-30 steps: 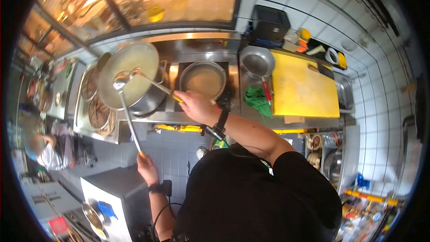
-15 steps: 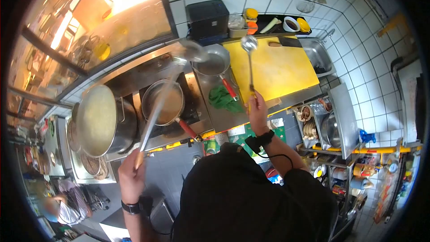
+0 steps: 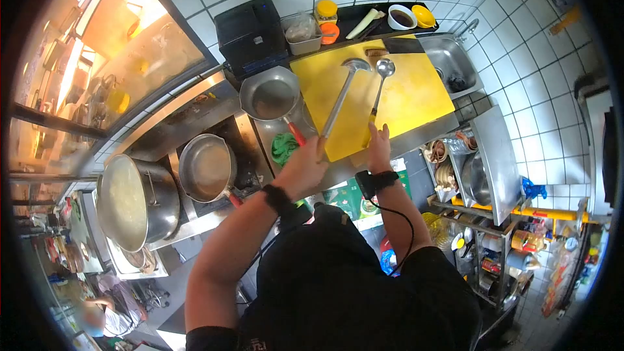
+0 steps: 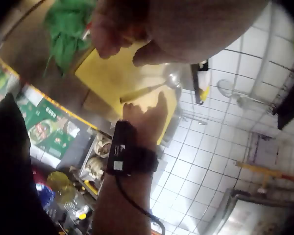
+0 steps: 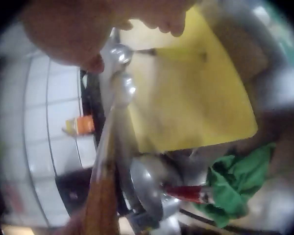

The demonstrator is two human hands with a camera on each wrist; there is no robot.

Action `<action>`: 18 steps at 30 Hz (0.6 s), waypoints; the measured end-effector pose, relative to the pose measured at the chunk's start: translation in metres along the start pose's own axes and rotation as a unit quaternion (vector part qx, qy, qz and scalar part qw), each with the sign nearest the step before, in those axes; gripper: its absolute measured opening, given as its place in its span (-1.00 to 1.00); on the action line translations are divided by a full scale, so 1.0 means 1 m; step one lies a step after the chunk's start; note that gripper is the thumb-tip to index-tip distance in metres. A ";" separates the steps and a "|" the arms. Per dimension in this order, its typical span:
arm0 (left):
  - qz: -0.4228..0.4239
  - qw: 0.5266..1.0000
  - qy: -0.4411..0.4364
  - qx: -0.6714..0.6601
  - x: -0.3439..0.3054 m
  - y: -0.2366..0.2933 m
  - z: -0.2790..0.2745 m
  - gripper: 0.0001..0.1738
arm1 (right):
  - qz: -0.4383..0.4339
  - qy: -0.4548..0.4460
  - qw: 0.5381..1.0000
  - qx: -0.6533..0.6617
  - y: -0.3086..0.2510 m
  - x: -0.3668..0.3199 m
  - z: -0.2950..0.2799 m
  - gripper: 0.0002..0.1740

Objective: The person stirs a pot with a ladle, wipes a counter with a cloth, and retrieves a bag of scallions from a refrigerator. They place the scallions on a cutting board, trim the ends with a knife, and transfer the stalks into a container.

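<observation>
the small steel ladle with a yellow handle (image 3: 379,93) lies on the yellow rectangular cutting board (image 3: 411,94), out of anyone's grip; the right hand (image 3: 379,148) is near its handle, fingers spread and empty; only the long steel ladle with a wooden handle (image 3: 338,105) is held, in the left hand's (image 3: 305,166) curled fingers

The small ladle (image 3: 385,67) – shiny bowl, yellow handle – lies on the yellow board (image 3: 416,94). The long ladle (image 3: 339,100), pale-handled, slants beside it.

The yellow board (image 3: 416,94) is open right of the shorter ladle (image 3: 385,68) (knife (image 3: 404,45) beyond).
</observation>
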State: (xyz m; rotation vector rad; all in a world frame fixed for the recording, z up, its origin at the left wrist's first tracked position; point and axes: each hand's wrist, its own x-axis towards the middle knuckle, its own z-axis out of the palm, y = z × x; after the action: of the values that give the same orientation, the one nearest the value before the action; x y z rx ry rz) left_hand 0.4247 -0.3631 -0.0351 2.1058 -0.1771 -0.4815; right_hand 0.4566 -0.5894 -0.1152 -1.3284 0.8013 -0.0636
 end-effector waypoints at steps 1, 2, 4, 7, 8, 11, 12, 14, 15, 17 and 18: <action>-0.035 0.998 -0.041 -0.031 0.015 -0.009 0.019 -0.40 | 0.004 -0.005 1.000 -0.004 0.016 0.014 -0.003 -0.44; -0.042 0.998 -0.035 -0.035 0.022 -0.007 0.031 -0.40 | -0.134 -0.069 0.978 -0.146 0.048 0.033 -0.008 -0.41; -0.071 0.995 -0.049 -0.057 0.028 -0.004 0.053 -0.40 | -0.296 -0.194 0.861 -0.365 0.089 0.031 -0.017 -0.38; -0.042 0.997 0.021 -0.059 0.039 -0.031 0.090 -0.48 | 0.163 -0.309 0.936 0.047 0.053 -0.018 0.011 -0.65; -0.060 0.998 -0.003 -0.019 0.048 -0.054 0.103 -0.52 | 0.171 -0.321 0.931 0.041 0.048 -0.021 0.011 -0.65; 0.030 0.989 -0.023 0.144 0.033 -0.011 0.062 -0.57 | -0.231 -0.424 0.795 -0.366 0.088 0.029 -0.017 -0.47; 0.063 0.991 -0.012 0.120 0.030 0.000 0.048 -0.60 | -0.159 -0.410 0.865 -0.242 0.141 0.071 -0.040 -0.54; 0.056 0.993 -0.038 0.097 0.020 0.012 0.018 -0.64 | -0.070 -0.404 0.905 -0.116 0.157 0.087 -0.032 -0.61; 0.069 0.992 -0.076 0.073 0.013 0.022 0.003 -0.67 | 0.048 -0.344 0.934 -0.085 0.117 0.064 -0.008 -0.64; 0.036 0.993 -0.087 0.068 -0.018 0.034 -0.034 -0.62 | 0.172 -0.284 0.941 -0.062 0.071 0.027 0.038 -0.66; 0.073 0.995 -0.017 0.069 -0.038 0.025 -0.046 -0.58 | 0.103 -0.266 0.954 -0.097 0.072 0.026 0.043 -0.72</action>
State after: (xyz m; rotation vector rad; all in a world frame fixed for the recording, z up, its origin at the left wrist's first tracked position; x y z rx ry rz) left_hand 0.4100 -0.3295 0.0189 2.2004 -0.3915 -0.4288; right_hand 0.4713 -0.5458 -0.1895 -1.3499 0.4839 0.5311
